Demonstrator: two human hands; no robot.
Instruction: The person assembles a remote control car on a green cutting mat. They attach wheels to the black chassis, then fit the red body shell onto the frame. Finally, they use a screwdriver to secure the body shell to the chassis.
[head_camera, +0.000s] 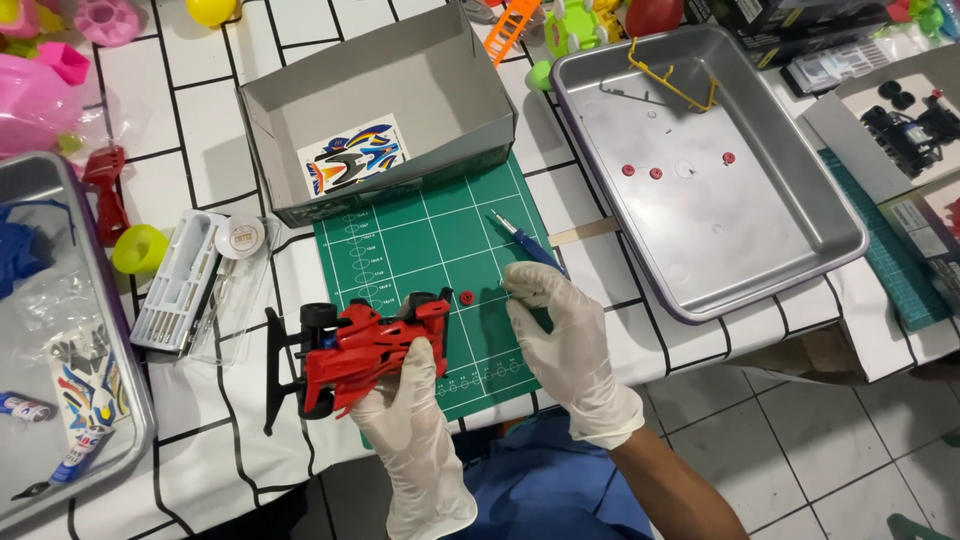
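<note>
My left hand (405, 400), in a white glove, holds a red toy race car (360, 355) with black wheels and a black rear wing above the near edge of the green cutting mat (430, 240). Also gloved, my right hand (565, 335) grips a blue-handled tool (525, 243) whose tip points away over the mat. A small red round part (466, 297) lies on the mat between the car and my right hand.
A grey cardboard box (440, 90) with a sticker sheet (355, 157) stands behind the mat. At the right sits a metal tray (800, 250) with small red parts and a yellow sprue. A screwdriver kit (185, 280) and another tray (130, 400) lie left.
</note>
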